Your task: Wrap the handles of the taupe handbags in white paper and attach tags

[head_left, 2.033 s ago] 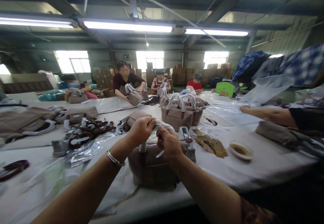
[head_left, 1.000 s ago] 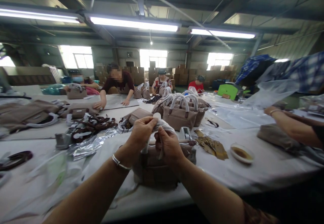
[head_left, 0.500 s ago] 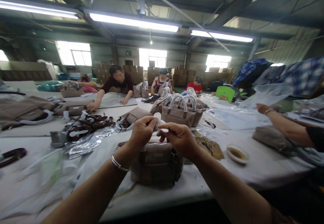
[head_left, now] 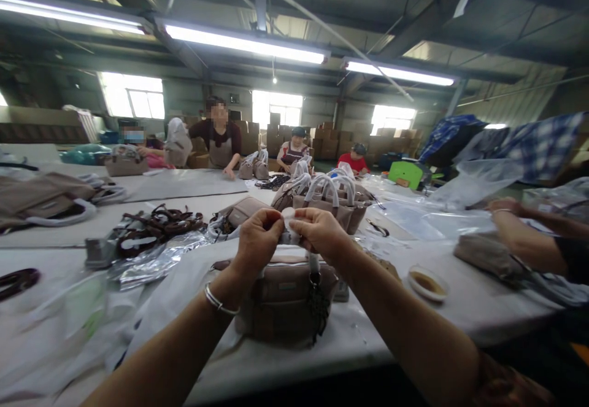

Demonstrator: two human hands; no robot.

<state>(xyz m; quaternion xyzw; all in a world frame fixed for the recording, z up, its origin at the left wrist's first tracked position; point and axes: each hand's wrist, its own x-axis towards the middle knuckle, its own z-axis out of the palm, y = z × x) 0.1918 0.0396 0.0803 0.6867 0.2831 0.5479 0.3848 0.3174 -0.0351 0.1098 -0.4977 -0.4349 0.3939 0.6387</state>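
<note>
A taupe handbag [head_left: 285, 299] stands on the white table [head_left: 460, 309] right before me. Both my hands are raised over its top. My left hand [head_left: 257, 238] and my right hand [head_left: 319, 230] are closed in pinches on the white wrapping [head_left: 288, 215] of the bag's handle, their fingertips almost meeting. A silver bangle sits on my left wrist. The handle itself is mostly hidden behind my fingers. A dark tassel hangs on the bag's front right.
Finished handbags with white-wrapped handles [head_left: 329, 201] stand behind. Dark straps [head_left: 156, 226] and crinkled plastic [head_left: 156, 263] lie at left, a small dish [head_left: 427, 283] at right. A co-worker's arm [head_left: 529, 241] rests at right; several people work across the table.
My right hand rose from the bag's front to the handle top and now pinches the wrapping beside my left. The bag turned, showing its tassel. A person across the table stood upright.
</note>
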